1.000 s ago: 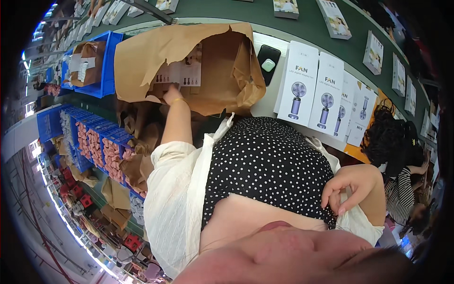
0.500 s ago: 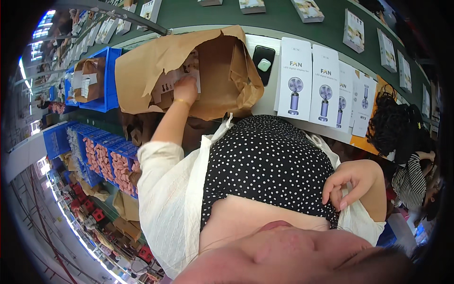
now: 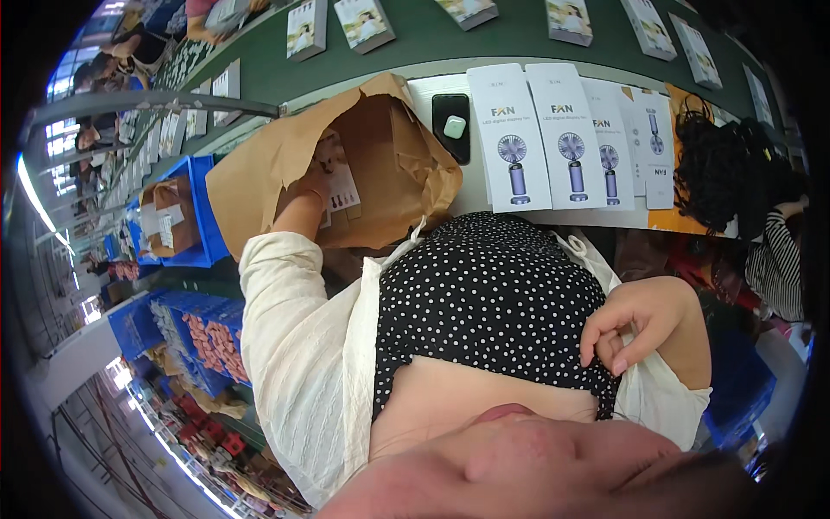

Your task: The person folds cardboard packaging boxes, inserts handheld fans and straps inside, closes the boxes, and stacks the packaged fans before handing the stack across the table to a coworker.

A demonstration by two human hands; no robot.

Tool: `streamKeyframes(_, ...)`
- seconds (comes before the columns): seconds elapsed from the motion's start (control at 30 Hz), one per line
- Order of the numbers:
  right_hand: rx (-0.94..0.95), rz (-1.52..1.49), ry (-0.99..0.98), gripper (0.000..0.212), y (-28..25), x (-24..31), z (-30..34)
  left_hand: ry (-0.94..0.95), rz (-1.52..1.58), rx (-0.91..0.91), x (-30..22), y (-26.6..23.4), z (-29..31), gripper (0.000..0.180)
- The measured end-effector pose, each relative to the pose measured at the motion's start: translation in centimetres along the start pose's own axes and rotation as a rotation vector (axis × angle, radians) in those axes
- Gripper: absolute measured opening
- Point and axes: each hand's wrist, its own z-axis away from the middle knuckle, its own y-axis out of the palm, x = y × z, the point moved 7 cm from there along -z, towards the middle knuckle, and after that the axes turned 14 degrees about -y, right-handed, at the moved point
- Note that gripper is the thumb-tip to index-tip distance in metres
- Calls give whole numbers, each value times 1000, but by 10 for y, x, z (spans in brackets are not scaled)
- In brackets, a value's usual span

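A large brown paper bag [image 3: 389, 190] lies on its side on the bench in front of me, its torn mouth facing me. My left hand [image 3: 309, 186] reaches inside it, next to white printed sheets or cards [image 3: 344, 188]. Shadow and the bag's edge hide its fingers, so whether they grip a sheet is unclear. Held before my chest at the right, my right hand [image 3: 640, 329] has loosely bent fingers, somewhat apart, with nothing seen in them.
Right of the bag are a black phone [image 3: 450, 147] with a pale green case [image 3: 454, 127] on it and overlapping white fan boxes [image 3: 519, 173]. A green conveyor [image 3: 501, 43] carries printed boxes behind. Blue crates [image 3: 207, 233] stand at left. A dark-haired person [image 3: 718, 173] is at far right.
My left hand has gone deeper into the bag, and its wrist is now partly covered. The view has shifted a little. My right hand stays nearly still.
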Motion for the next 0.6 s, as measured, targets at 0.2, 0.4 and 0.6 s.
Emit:
streamKeyframes(0.2, -5, 18, -18, 30, 8, 1, 14, 110, -339, 6, -14, -43, 42, 37)
streamKeyframes(0.4, 4, 19, -38, 30, 5, -2, 12, -234, 192, -307, 21, 12, -3, 33)
streamKeyframes(0.6, 34, 10, -25, 30, 8, -3, 14, -258, 390, 54, 64, -104, 104, 32)
